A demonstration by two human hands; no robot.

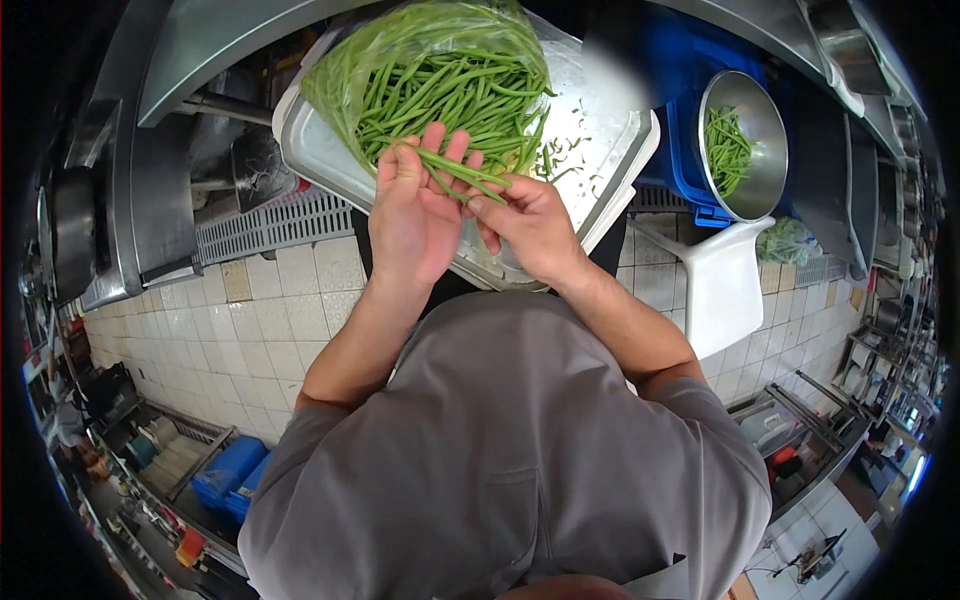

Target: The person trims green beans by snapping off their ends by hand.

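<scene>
Several green beans (455,168) lie across the fingers of my left hand (415,215), which is turned palm up with its thumb pressing on them. At the beans' right-hand ends, the thumb and fingers of my right hand (530,220) are pinched together. Just beyond my hands, a clear plastic bag (330,85) lies open with a large heap of green beans (450,95) in it. The bag rests on a metal tray (610,120). Small snipped bean ends (560,155) are scattered on the tray, right of the heap.
To the right, a steel bowl (770,150) holds more green beans (728,150) and sits on a blue bin (685,150). A white plastic chair (725,285) stands below it. Another bag of greens (785,243) is near the floor grate. Metal counters (160,190) flank the left side.
</scene>
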